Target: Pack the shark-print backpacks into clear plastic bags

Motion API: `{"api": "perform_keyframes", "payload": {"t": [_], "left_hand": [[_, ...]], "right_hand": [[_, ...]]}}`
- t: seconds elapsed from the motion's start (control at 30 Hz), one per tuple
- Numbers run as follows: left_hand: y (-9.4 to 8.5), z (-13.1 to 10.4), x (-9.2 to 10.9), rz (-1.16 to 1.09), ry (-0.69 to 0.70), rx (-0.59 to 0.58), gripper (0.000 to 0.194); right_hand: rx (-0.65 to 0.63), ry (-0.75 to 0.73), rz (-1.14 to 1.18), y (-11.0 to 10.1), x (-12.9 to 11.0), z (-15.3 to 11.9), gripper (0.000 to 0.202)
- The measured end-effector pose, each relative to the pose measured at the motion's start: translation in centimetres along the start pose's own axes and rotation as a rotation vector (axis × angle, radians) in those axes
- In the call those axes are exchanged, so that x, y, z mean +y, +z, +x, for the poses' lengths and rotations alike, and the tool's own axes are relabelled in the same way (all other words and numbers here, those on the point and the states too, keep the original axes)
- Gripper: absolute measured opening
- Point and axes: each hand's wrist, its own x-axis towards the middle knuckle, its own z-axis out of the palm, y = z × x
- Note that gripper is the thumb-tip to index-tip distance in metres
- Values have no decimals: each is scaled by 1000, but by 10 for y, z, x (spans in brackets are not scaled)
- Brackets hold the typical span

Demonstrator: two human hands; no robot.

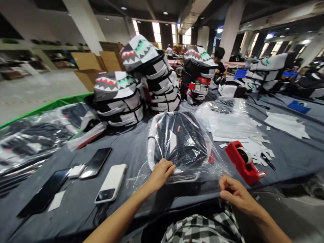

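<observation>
A black and white backpack (177, 136) lies flat in front of me inside a clear plastic bag (141, 173). My left hand (162, 172) is closed on the near side of the bag, fingers curled over the film. Beside the bag's near right corner, my right hand (234, 192) has its fingers curled in and thumb pressed against them; whatever they pinch is too small or hidden to make out. A red tape dispenser (244, 165) with a roll of tape stands just beyond that hand.
Stacked shark-face backpacks (159, 77) stand behind. Bagged packs (45, 128) lie left by a green edge (65, 100). Several phones, including a white one (111, 184), rest on the dark tablecloth. Clear bags (222, 118), paper scraps and tweezers (268, 161) lie right. A person (219, 65) is farther back.
</observation>
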Motion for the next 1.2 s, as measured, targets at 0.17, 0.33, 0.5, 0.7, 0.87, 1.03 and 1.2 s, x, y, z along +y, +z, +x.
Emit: {"api": "perform_keyframes", "payload": {"t": [0.17,0.33,0.5,0.7,0.87,1.03,1.2], "left_hand": [[3,1,-1,20,-18,-6,39],[5,2,-2,18,5,5,40],[4,1,-7,0,37,-14,39],[2,2,-8,45,67,-71,41],[0,0,-4,77,76,-75,39],[4,2,-8,85,75,-59,39],[-1,3,0,145,48,-82,41]], "right_hand": [[-431,-160,-715,-21,-33,84,26],[-509,-127,-1099,-12,-28,130,11],[-486,-99,-1272,-11,-27,146,14],[-446,-75,-1274,-18,-28,162,20],[-344,127,-1045,-34,-21,172,30],[72,8,-1053,-37,-13,137,19],[-201,-49,-1037,-5,-5,120,33]]}}
